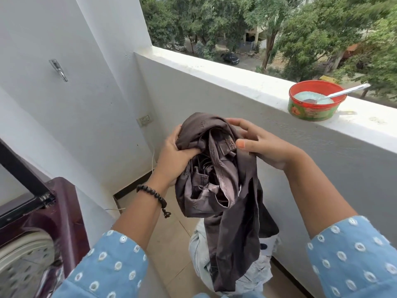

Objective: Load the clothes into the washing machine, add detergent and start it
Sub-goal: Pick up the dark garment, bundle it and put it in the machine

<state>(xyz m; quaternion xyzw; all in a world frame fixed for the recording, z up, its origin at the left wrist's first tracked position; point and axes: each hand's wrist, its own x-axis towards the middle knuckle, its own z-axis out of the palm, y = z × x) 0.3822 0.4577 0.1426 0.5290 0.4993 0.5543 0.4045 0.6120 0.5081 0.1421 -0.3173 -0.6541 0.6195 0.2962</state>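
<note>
A dark brown satin garment [217, 186] hangs bunched in front of me at chest height. My left hand [174, 155] grips its left side with the thumb pressed into the folds. On the right side, my right hand [264, 145] holds the cloth between thumb and curled fingers. The garment's tail hangs down over a heap of pale clothes [202, 261] on the floor. The maroon top-loading washing machine [58, 214] stands at the lower left with its lid raised and its steel drum [23, 263] showing. A red and green tub of blue-green detergent powder [313, 104] with a spoon [343, 92] sits on the parapet.
The white balcony parapet [214, 69] runs from the middle to the right edge. A white wall with a metal hook [58, 69] and a socket [145, 119] is on the left. Beige floor tiles [169, 237] lie between the machine and the parapet.
</note>
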